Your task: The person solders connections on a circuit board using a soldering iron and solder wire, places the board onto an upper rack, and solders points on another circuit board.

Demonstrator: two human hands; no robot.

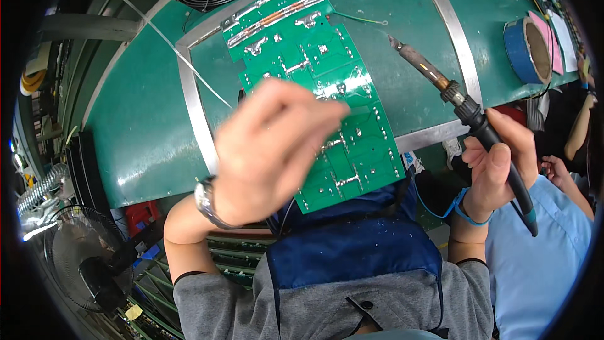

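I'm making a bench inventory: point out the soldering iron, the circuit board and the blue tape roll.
Soldering iron [467, 111], head view: on its black collar.
Circuit board [332, 75], head view: on its soldered green face.
Blue tape roll [519, 52], head view: on its outer side.

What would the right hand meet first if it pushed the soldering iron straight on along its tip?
Leading with the soldering iron, the right hand would probably meet the thin green wire near its ring-shaped end. Depth is unclear here, so the iron might pass above it.
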